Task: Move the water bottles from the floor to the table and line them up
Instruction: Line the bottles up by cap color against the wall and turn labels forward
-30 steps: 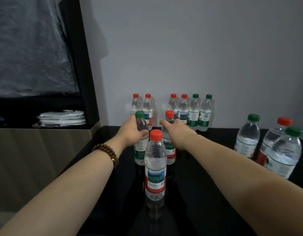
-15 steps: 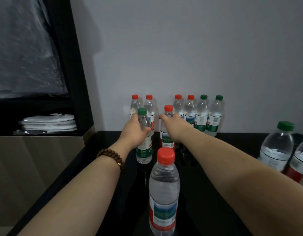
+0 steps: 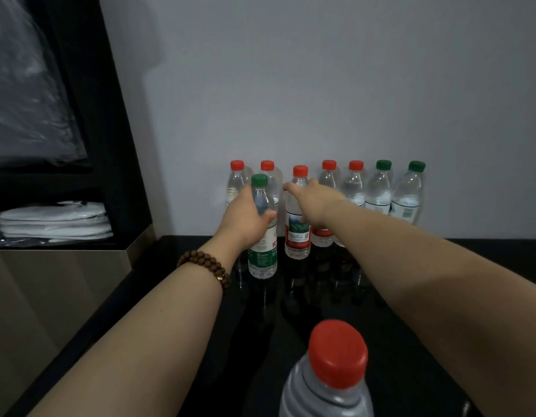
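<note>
My left hand (image 3: 245, 219) grips a green-capped water bottle (image 3: 262, 257) standing on the black table (image 3: 411, 341), just in front of the back row. My right hand (image 3: 313, 203) grips a red-capped bottle (image 3: 297, 236) that sits in the gap of that row. Along the wall stands the row of several bottles: two red-capped ones (image 3: 237, 182) at the left, then two red-capped (image 3: 355, 185) and two green-capped (image 3: 409, 194) at the right. Another red-capped bottle (image 3: 335, 359) stands very near me at the bottom edge.
A dark shelf unit at the left holds folded white cloth (image 3: 53, 222) and a plastic-wrapped bundle (image 3: 26, 85). A beige cabinet side (image 3: 50, 296) borders the table's left edge. A plain grey wall rises behind the bottles.
Both hands pushed their bottles farther toward the wall; the red-capped one now stands in the row's gap. The view moved forward, and the right-side bottles left the frame.
</note>
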A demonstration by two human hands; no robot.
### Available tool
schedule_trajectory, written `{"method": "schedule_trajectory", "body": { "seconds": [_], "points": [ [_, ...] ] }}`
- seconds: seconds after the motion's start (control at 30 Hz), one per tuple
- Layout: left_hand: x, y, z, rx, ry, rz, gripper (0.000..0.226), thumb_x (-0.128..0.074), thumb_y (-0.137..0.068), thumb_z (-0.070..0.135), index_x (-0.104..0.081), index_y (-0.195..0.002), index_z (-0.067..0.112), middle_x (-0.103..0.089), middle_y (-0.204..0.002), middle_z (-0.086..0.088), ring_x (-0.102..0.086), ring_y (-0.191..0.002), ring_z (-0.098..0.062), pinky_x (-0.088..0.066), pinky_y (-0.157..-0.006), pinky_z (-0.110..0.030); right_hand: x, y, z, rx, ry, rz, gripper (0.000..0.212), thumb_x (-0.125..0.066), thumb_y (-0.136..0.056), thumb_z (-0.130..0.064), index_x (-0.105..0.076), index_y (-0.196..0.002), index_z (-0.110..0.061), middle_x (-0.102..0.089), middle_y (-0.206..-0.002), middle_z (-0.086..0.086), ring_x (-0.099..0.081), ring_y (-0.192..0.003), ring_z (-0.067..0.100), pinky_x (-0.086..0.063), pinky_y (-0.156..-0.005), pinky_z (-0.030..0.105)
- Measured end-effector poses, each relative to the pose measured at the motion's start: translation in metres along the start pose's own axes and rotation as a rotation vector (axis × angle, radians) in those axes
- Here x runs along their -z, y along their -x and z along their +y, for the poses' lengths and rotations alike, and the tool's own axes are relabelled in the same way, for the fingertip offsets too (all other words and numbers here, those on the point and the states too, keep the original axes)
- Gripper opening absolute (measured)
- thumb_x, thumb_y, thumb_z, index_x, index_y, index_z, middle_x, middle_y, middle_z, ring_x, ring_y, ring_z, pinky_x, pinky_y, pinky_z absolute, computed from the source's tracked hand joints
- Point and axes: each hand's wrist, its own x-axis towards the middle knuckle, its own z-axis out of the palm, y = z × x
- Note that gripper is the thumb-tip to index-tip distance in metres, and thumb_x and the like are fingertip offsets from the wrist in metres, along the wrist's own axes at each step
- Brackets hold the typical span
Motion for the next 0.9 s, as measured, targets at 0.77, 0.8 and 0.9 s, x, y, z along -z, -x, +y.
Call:
{"method": "schedule_trajectory", "body": {
  "seconds": [0.77,0.8,0.9],
  "points": [
    [-0.008,-0.025,-0.001,0.053,-0.016,-0.008,0.069,-0.075,-0.092,0.028,-0.036,-0.149,0.027,-0.057,-0.118,0.01,-0.055,-0.111,-0.015,-0.045,-0.086,-0.034,-0.003,-0.011,-0.002,-0.016,0.242,0.064,0.09,-0.058,-0.093,-0.004,-0.005,-0.16,-0.033,-0.04,-0.145,0.031,-0.063,-0.076,0.039,-0.048,-0.046,0.04],
    [-0.006,-0.023,0.002,0.06,-0.02,-0.017,0.071,-0.075,-0.092,0.028,-0.034,-0.15,0.026,-0.06,-0.127,0.006,-0.057,-0.117,-0.019,-0.045,-0.087,-0.035,-0.002,-0.006,-0.002,-0.009,0.252,0.097,0.091,-0.059,-0.091,-0.003,-0.006,-0.159,-0.032,-0.046,-0.139,0.029,-0.058,-0.065,0.035,-0.044,-0.042,0.037],
    [0.001,-0.013,0.014,0.076,-0.043,-0.055,0.071,-0.075,-0.092,0.028,-0.035,-0.151,0.023,-0.061,-0.134,-0.002,-0.058,-0.124,-0.026,-0.046,-0.09,-0.036,0.004,0.018,-0.004,0.032,0.185,0.189,0.081,-0.063,-0.082,-0.001,-0.023,-0.148,-0.025,-0.056,-0.111,0.015,-0.047,-0.055,0.028,-0.04,-0.043,0.036]
  ]
}}
